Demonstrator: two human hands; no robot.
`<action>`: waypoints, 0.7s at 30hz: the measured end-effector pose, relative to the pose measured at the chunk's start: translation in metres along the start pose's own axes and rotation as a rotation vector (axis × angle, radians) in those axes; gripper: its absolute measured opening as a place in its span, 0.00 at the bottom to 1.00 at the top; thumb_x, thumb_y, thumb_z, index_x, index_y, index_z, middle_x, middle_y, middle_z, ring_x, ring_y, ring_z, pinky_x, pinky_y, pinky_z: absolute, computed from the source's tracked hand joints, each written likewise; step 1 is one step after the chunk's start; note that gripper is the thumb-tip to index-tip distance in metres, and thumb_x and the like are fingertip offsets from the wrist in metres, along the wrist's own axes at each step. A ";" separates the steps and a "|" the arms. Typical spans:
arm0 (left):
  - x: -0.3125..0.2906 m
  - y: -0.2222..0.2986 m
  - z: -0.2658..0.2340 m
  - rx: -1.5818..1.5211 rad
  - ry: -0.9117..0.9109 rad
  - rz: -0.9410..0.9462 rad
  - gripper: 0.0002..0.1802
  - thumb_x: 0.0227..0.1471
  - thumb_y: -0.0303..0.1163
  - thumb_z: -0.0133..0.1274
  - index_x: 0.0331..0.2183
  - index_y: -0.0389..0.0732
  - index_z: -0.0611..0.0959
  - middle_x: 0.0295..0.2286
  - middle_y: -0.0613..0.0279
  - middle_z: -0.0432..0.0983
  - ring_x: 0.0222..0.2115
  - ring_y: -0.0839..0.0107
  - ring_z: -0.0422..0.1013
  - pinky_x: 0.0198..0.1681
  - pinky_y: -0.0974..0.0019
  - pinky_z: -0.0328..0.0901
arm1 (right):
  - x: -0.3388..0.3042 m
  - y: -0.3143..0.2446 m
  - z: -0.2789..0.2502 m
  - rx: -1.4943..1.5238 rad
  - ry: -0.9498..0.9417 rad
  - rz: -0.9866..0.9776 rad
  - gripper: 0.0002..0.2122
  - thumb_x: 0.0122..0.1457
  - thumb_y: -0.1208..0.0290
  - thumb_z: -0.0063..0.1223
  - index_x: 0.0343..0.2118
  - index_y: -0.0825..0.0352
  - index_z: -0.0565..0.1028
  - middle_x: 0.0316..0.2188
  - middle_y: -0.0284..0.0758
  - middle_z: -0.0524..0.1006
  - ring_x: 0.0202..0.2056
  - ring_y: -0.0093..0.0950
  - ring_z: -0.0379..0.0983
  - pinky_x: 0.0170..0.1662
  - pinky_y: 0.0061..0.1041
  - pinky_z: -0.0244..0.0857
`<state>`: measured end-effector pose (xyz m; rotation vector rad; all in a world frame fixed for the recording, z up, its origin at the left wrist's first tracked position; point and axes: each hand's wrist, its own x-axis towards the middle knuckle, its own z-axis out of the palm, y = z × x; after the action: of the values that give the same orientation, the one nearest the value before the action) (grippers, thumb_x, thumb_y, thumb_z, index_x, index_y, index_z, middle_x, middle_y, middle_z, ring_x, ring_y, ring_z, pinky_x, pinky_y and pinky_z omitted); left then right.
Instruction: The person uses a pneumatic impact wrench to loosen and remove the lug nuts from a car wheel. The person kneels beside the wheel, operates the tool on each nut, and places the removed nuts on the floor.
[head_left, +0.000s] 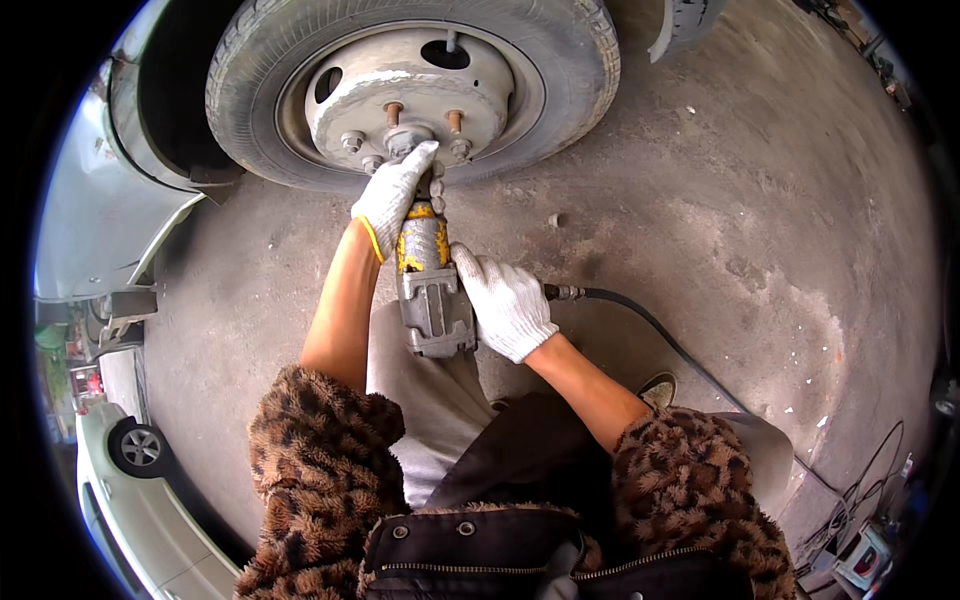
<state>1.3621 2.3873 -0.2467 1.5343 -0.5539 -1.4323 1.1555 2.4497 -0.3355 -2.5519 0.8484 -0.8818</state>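
A grey and yellow pneumatic impact wrench (432,280) points up at the hub of a car wheel (405,90). My left hand (395,195), in a white glove, wraps the wrench's front end and socket, right against the lower lug nuts (400,140). The gloved right hand (507,303) grips the wrench's rear handle, where a black air hose (660,335) joins. Two bare rusty studs show on the hub, and other studs carry nuts.
The wheel sits on a light-coloured car body (100,200) at the upper left. The hose trails right over stained concrete floor (750,220) toward cables and boxes (860,550) at the lower right. Another parked car (140,490) is at the lower left.
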 end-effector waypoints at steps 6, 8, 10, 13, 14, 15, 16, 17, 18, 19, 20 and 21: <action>0.064 -0.135 0.026 -0.113 -0.085 -0.395 0.22 0.60 0.50 0.60 0.31 0.41 0.78 0.21 0.63 0.73 0.18 0.69 0.70 0.24 0.63 0.72 | -0.084 0.026 0.007 0.193 -0.203 0.315 0.36 0.49 0.71 0.61 0.64 0.70 0.61 0.37 0.50 0.78 0.37 0.48 0.79 0.39 0.44 0.75; 0.090 -0.178 0.051 -0.173 -0.110 -0.484 0.19 0.61 0.47 0.60 0.33 0.41 0.78 0.22 0.63 0.74 0.18 0.68 0.70 0.24 0.61 0.72 | -0.106 0.047 0.006 0.133 -0.364 0.463 0.35 0.50 0.70 0.62 0.62 0.70 0.62 0.39 0.51 0.79 0.38 0.48 0.80 0.40 0.44 0.75; 0.104 -0.214 0.084 -0.127 -0.127 -0.539 0.18 0.62 0.48 0.57 0.39 0.43 0.76 0.27 0.60 0.75 0.20 0.67 0.72 0.24 0.59 0.73 | -0.129 0.066 0.010 0.104 -0.365 0.568 0.34 0.50 0.72 0.60 0.62 0.69 0.63 0.41 0.50 0.79 0.39 0.49 0.80 0.41 0.45 0.75; 0.121 -0.267 0.094 -0.311 -0.219 -0.651 0.19 0.63 0.49 0.55 0.40 0.42 0.74 0.28 0.56 0.76 0.23 0.62 0.75 0.26 0.56 0.75 | -0.152 0.078 0.010 0.091 -0.417 0.681 0.34 0.51 0.73 0.59 0.63 0.68 0.63 0.42 0.50 0.79 0.39 0.49 0.80 0.42 0.44 0.75; 0.124 -0.274 0.100 -0.355 -0.189 -0.689 0.19 0.63 0.49 0.55 0.40 0.42 0.74 0.28 0.55 0.76 0.23 0.61 0.75 0.26 0.56 0.75 | -0.154 0.081 0.008 0.080 -0.444 0.704 0.33 0.51 0.73 0.58 0.63 0.68 0.63 0.43 0.50 0.79 0.40 0.49 0.80 0.42 0.44 0.75; 0.126 -0.282 0.105 -0.398 -0.156 -0.726 0.20 0.64 0.49 0.54 0.41 0.42 0.74 0.28 0.54 0.77 0.24 0.60 0.76 0.26 0.55 0.76 | -0.157 0.084 0.005 0.070 -0.472 0.725 0.33 0.51 0.73 0.58 0.63 0.68 0.63 0.43 0.50 0.79 0.40 0.49 0.80 0.42 0.44 0.75; 0.127 -0.290 0.102 -0.411 -0.161 -0.726 0.19 0.64 0.50 0.53 0.40 0.42 0.73 0.28 0.53 0.77 0.24 0.59 0.76 0.26 0.55 0.76 | -0.157 0.084 0.005 0.068 -0.497 0.733 0.33 0.51 0.74 0.57 0.63 0.68 0.63 0.43 0.50 0.79 0.40 0.49 0.80 0.43 0.44 0.75; 0.129 -0.296 0.101 -0.417 -0.173 -0.723 0.19 0.64 0.50 0.53 0.40 0.42 0.73 0.28 0.53 0.77 0.24 0.58 0.76 0.26 0.54 0.76 | -0.158 0.085 0.005 0.076 -0.500 0.744 0.33 0.51 0.74 0.57 0.63 0.68 0.63 0.43 0.50 0.79 0.40 0.49 0.80 0.43 0.44 0.75; 0.130 -0.301 0.099 -0.425 -0.183 -0.719 0.19 0.65 0.50 0.52 0.40 0.43 0.73 0.28 0.52 0.77 0.23 0.57 0.76 0.27 0.54 0.76 | -0.159 0.085 0.006 0.085 -0.504 0.752 0.33 0.51 0.75 0.56 0.63 0.68 0.63 0.43 0.49 0.78 0.40 0.48 0.80 0.43 0.43 0.75; 0.130 -0.302 0.103 -0.409 -0.195 -0.725 0.20 0.65 0.52 0.51 0.39 0.43 0.74 0.28 0.54 0.77 0.23 0.60 0.76 0.27 0.55 0.76 | -0.162 0.085 0.007 0.094 -0.506 0.768 0.32 0.51 0.75 0.56 0.63 0.69 0.63 0.43 0.49 0.78 0.40 0.48 0.80 0.43 0.43 0.75; 0.129 -0.302 0.105 -0.360 -0.216 -0.719 0.21 0.65 0.53 0.52 0.39 0.43 0.74 0.28 0.55 0.77 0.23 0.61 0.76 0.27 0.56 0.76 | -0.165 0.086 0.008 0.085 -0.500 0.768 0.32 0.51 0.76 0.56 0.62 0.69 0.63 0.43 0.49 0.78 0.40 0.47 0.80 0.43 0.43 0.75; 0.129 -0.302 0.105 -0.314 -0.236 -0.712 0.21 0.65 0.53 0.52 0.38 0.43 0.75 0.28 0.56 0.78 0.23 0.62 0.76 0.27 0.57 0.76 | -0.167 0.085 0.010 0.077 -0.496 0.766 0.32 0.51 0.76 0.56 0.62 0.69 0.64 0.43 0.49 0.78 0.40 0.47 0.80 0.43 0.42 0.75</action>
<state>1.2124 2.3870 -0.5569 1.3671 0.1188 -2.1378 1.0187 2.4886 -0.4584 -1.9550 1.4106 -0.0422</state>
